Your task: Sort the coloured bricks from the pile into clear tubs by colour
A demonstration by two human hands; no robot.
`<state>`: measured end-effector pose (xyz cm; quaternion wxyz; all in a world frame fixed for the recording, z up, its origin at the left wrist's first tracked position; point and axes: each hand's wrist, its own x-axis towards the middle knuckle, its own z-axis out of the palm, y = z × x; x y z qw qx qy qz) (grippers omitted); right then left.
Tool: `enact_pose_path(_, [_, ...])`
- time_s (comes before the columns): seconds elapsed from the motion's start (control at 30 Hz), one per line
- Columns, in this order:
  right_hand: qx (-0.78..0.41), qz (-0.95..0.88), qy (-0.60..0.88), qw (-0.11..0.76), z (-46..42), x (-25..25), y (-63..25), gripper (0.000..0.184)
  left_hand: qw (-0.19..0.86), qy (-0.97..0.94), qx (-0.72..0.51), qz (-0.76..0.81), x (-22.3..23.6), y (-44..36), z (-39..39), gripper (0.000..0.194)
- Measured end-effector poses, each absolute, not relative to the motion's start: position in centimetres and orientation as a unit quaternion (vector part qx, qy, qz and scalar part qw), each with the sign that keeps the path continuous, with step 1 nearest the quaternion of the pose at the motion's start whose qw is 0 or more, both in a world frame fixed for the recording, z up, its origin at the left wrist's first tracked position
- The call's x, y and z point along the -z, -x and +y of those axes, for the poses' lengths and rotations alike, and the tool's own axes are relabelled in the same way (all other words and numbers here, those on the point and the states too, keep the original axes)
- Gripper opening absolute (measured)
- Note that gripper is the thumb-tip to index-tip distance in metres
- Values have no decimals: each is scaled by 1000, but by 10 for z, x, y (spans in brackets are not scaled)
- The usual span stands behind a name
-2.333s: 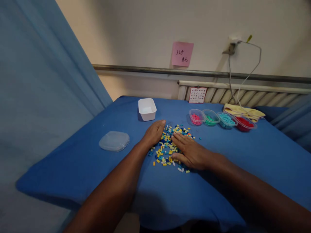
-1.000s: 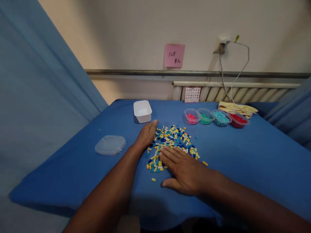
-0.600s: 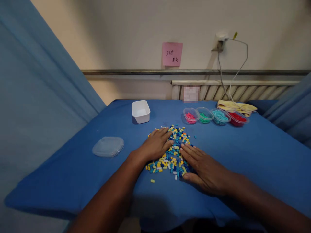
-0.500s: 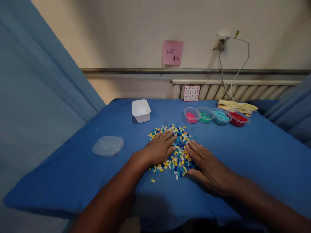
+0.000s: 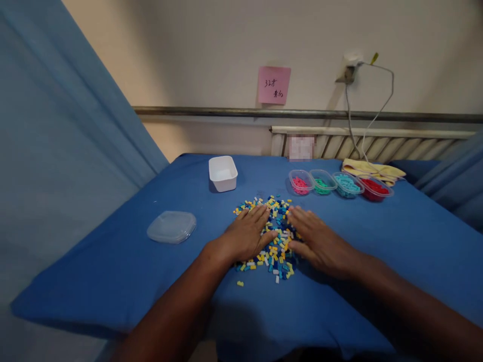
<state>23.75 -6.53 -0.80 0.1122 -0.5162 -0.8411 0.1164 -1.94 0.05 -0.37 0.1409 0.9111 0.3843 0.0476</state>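
Observation:
A loose pile of small building bricks (image 5: 279,246), yellow, blue, teal and white, lies spread on the blue-covered table (image 5: 169,281). My left hand (image 5: 247,234) rests flat over the left part of the pile, fingers stretched out and thumb pointing right; it hides the bricks beneath it. Along the pile's right edge lies my right hand (image 5: 319,244), its fingers extended and the fingertips touching bricks. Neither hand grips anything. One pale yellow brick (image 5: 240,283) sits apart at the near side of the pile.
Behind the pile stands a white tub (image 5: 223,174). Clear lids (image 5: 171,227) lie at the left. Clear boxes hold pink (image 5: 301,186), green (image 5: 322,186), light blue (image 5: 347,185) and red bricks (image 5: 374,187) at the back right, near a yellow cloth (image 5: 372,171).
My left hand has moved from the pile's left edge onto the bricks. My right hand has swept across the near side, then back to the right and farther away. The bricks are more spread out.

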Motion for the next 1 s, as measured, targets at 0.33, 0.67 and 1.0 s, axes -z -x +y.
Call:
enact_pose_path(0.33, [-155,-824,511,188,-48,35,-256,78,87,-907,-32,412,-2,12,-3,89])
enact_pose_path(0.67, [-94,-845,492,187,-53,32,-251,75,79,-915,-23,395,-4,4,-6,85])
enact_pose_path(1.0, [-81,-866,463,169,-59,26,-246,79,51,-868,-12,494,-2,15,9,85])
